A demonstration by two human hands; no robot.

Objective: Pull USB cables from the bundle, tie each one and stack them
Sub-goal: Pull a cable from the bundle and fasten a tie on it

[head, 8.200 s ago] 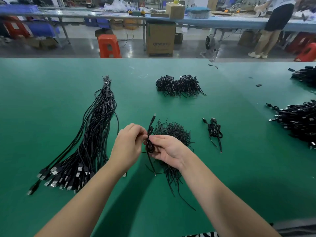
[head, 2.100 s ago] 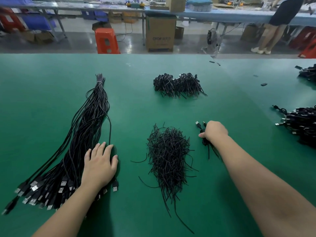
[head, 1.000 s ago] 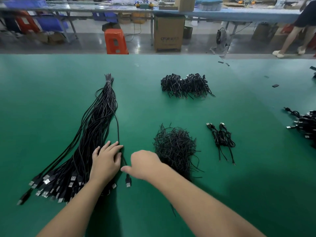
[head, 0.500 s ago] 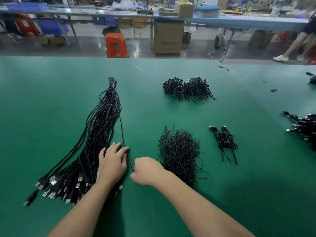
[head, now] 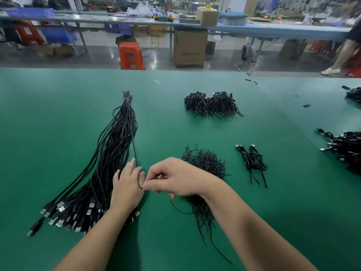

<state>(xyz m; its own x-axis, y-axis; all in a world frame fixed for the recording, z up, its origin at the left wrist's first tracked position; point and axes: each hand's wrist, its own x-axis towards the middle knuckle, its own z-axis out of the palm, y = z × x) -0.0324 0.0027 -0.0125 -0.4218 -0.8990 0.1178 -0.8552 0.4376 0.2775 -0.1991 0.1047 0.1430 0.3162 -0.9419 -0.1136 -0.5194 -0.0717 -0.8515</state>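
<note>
Head view, right hand (head: 175, 178) pinching blurred cable (head: 134, 147), plug hidden

Bright even overhead light, soft shadows under the arms on the table (head: 58, 114), wide-angle bending at edges, blurred far right, glare on far floor (head: 101, 55)

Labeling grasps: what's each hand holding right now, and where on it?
Right hand pinches one USB cable along its cord, near the plug end. Left hand holds nothing; it rests flat on the cable bundle.
</note>
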